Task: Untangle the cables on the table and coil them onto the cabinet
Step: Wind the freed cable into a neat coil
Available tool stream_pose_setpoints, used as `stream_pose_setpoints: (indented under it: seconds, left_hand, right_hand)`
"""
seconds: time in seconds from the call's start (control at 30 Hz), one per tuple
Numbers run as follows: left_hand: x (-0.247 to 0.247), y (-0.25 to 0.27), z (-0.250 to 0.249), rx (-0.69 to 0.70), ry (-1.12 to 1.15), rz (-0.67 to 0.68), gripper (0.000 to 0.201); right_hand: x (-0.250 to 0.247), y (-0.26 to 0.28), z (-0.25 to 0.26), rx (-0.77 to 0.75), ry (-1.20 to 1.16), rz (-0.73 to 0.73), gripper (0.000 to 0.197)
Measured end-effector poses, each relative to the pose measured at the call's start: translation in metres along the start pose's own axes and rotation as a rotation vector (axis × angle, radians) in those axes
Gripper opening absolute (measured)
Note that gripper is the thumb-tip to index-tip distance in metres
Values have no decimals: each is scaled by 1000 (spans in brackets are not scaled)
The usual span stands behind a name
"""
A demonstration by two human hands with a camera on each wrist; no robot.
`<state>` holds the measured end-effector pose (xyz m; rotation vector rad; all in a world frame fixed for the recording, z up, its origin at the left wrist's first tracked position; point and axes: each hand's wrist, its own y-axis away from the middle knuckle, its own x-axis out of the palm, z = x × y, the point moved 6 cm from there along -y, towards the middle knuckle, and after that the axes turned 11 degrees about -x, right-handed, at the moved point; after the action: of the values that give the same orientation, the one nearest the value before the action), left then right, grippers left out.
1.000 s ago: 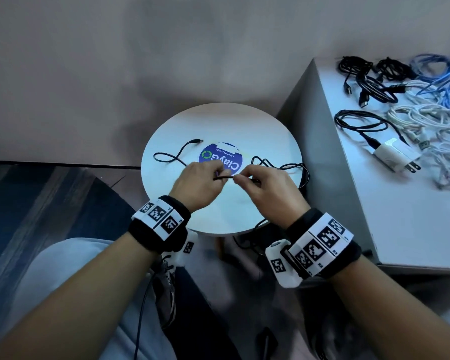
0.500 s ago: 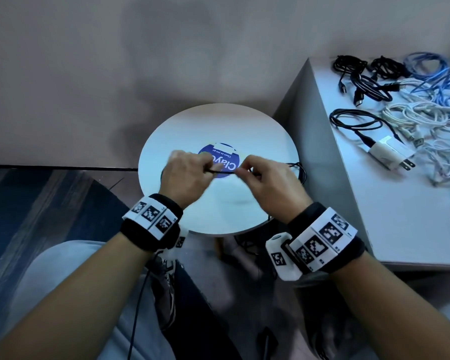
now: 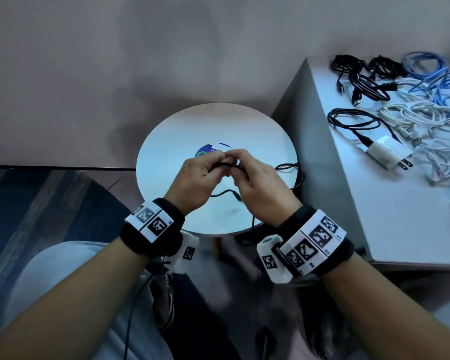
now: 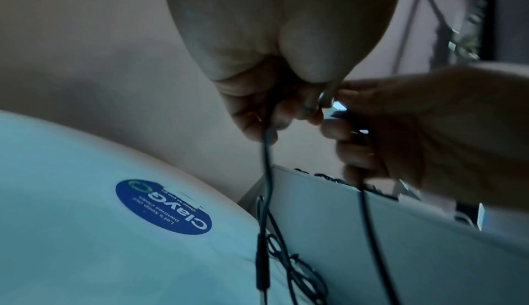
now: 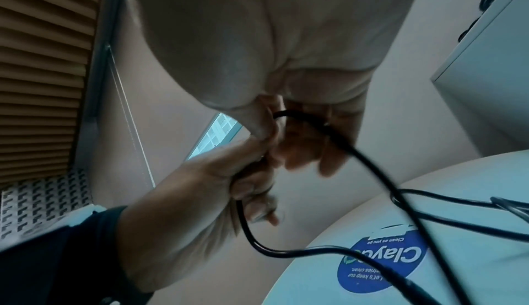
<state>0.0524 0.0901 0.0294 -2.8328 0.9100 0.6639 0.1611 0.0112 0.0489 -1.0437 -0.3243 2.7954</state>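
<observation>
Both hands up over the round table [image 3: 166, 141], mid-frame in the head view. My left hand [image 3: 196, 181] has its fingers curled round the black cable [image 3: 225, 165], pinching it near the top; my right hand [image 3: 260, 187] pinches the same cable just beside it, fingertips of the two hands nearly touching. Neither hand is free.

Left wrist view: one strand drops straight down from my left fingers [image 4: 251, 115] toward the lower middle of the frame; a second strand falls from the right hand's grip, so a short bight sits between the hands.

Cable's long axis: between the hands it runs roughly left-to-right across the frame; below the grip it hangs near vertical. In the head view a loose end curls under my hands at centre, and the remainder trails right, looping over the table's right edge and down out of sight. Which end carries which plug, I cannot tell.

Step in hand, as I judge it: starting the coil on this last table cable. Next move calls for feeding slack from the right-hand side, laying even loops into the left hand, then carrying it to the cabinet [image 3: 390, 229], right of frame, where other cables [image 3: 426, 118] already lie.
</observation>
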Motion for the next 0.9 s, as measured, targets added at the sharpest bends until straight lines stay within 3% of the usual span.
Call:
stream_pose_setpoints:
  seconds: [0.17, 0.33, 0.5, 0.67, 0.8, 0.9]
  left_hand:
    - [-15, -4, 1, -105, 192, 67, 37]
    - [-4, 7, -18, -189, 575, 297, 41]
    - [-7, 9, -16, -185, 528, 313, 40]
    - [-3, 14, -23, -134, 667, 435, 40]
    - [-5, 11, -20, -157, 660, 416, 41]
    - [-5, 9, -18, -188, 728, 397, 44]
  right_hand:
    - [-36, -9, -8, 34, -98, -236, 17]
    - [-34, -4, -17, 106, -178, -284, 19]
    - [-32, -8, -31, 134, -275, -378, 20]
    - [-24, -5, -36, 186, -213, -348, 24]
    - [-30, -9, -50, 218, -238, -384, 25]
    - [-25, -7, -45, 214, -138, -264, 28]
